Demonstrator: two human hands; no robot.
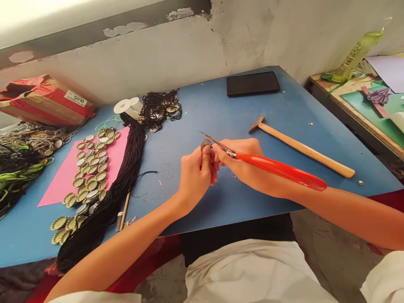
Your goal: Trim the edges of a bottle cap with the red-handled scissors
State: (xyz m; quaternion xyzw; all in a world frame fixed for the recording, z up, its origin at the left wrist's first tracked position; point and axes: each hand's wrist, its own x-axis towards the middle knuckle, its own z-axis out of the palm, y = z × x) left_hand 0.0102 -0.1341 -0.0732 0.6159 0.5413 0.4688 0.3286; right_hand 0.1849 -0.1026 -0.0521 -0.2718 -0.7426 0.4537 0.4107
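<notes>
My left hand [195, 174] pinches a small round bottle cap [206, 145] upright between thumb and fingers, above the blue table [221, 113]. My right hand [244, 162] touches the left one and grips red-handled scissors [277, 168], whose thin metal blades point up and left past the cap. The long red handles run back along my right forearm. Both hands hover over the middle of the table's front part.
A wooden-handled hammer [303, 147] lies right of my hands, a black flat case [252, 83] behind. Several bottle caps [91, 168] cover pink paper [63, 176] at left, beside a black cord bundle [123, 176], white spool [128, 107] and red box [44, 99]. A side table [362, 105] stands right.
</notes>
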